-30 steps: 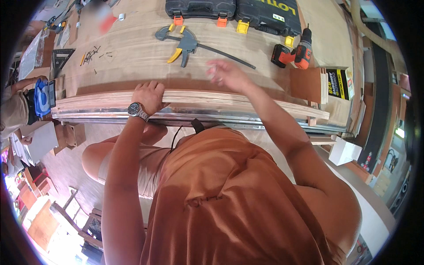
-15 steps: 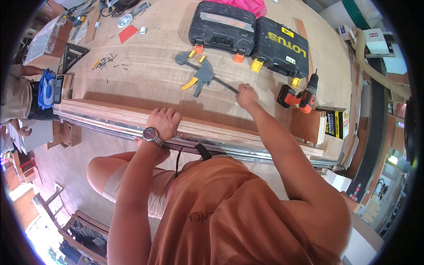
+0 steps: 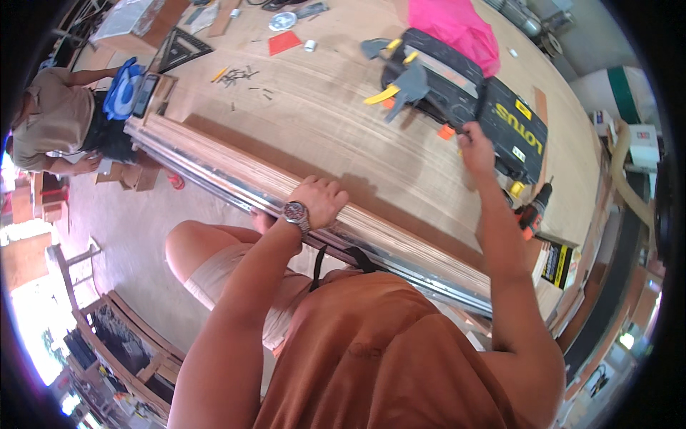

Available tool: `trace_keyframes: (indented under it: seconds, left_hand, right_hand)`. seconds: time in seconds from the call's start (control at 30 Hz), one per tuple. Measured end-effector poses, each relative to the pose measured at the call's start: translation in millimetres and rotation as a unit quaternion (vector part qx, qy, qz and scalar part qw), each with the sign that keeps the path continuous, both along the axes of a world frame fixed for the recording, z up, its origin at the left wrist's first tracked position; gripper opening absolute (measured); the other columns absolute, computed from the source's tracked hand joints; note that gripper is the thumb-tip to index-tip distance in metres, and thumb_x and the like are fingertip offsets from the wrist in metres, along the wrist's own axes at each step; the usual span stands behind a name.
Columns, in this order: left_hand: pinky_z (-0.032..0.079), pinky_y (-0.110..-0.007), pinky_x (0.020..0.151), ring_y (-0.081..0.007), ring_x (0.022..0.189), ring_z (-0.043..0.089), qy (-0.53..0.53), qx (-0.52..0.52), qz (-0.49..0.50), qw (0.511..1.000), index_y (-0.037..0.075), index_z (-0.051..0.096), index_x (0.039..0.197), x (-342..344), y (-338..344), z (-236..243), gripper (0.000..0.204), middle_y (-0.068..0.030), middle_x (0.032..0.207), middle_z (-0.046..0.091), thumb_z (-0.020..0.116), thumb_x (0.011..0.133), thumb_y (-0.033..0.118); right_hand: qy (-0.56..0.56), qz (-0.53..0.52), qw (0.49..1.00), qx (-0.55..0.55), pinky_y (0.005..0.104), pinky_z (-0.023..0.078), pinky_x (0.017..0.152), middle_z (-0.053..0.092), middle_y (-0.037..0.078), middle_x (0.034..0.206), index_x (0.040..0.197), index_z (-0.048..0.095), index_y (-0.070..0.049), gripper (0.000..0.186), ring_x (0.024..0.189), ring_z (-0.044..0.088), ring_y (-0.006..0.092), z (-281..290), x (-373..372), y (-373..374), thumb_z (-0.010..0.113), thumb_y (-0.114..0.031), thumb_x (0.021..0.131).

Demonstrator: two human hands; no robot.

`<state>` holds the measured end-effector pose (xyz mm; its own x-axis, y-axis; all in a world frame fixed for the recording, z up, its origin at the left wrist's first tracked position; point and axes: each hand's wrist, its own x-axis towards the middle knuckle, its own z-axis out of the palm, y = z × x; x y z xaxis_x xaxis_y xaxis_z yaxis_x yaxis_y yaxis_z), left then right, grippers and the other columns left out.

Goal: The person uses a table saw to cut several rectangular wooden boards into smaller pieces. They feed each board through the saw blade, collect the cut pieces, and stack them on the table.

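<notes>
My left hand (image 3: 321, 201), with a watch on its wrist, curls over the edges of the plywood strips (image 3: 246, 163) stacked along the bench's near edge. Its fingers bend over their far side. My right hand (image 3: 477, 146) is closed round the bar end of a grey and yellow bar clamp (image 3: 411, 84). The clamp is raised in front of a black tool case (image 3: 446, 70), covering part of it, and its jaw end points left. Metal bars (image 3: 207, 182) run along the near side of the plywood.
A second black case (image 3: 514, 136) and an orange drill (image 3: 530, 214) lie at the right. Several screws (image 3: 237, 76), a red card (image 3: 284, 43) and a black square (image 3: 182, 50) lie on the bench (image 3: 321, 107). Another person (image 3: 61, 114) stands at the far left.
My right hand has lifted the bar clamp off the bench and moved it away from me, towards the cases. My left hand stays on the plywood. The view has turned.
</notes>
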<state>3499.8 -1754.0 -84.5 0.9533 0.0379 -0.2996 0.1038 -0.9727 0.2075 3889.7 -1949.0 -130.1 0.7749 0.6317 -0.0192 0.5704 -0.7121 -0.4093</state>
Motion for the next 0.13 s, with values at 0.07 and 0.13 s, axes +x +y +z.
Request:
trace_keyframes:
  seconds: [0.07,0.13]
  left_hand:
    - [0.048,-0.044,0.092,-0.0286,0.105,0.066,-0.023,-0.008,0.001,1.0,0.012,0.063,0.098,-1,1,3,0.019,-0.0109,0.106,0.067,0.062,0.085,0.026]
    - [0.048,-0.044,0.093,-0.0288,0.107,0.066,0.002,-0.026,0.016,1.0,0.012,0.064,0.1,2,1,6,0.026,-0.0119,0.11,0.068,0.065,0.082,0.031]
  right_hand:
    - [0.024,-0.019,1.0,-0.004,0.049,0.053,0.084,0.072,0.019,0.104,0.117,0.059,-0.019,0.027,0.1,0.07,0.038,11,32,23,0.067,-0.027,0.093]
    - [0.048,-0.017,0.999,-0.008,0.0479,0.053,0.087,0.072,0.021,0.107,0.118,0.059,-0.017,0.028,0.104,0.07,0.0361,11,50,49,0.067,-0.027,0.093]
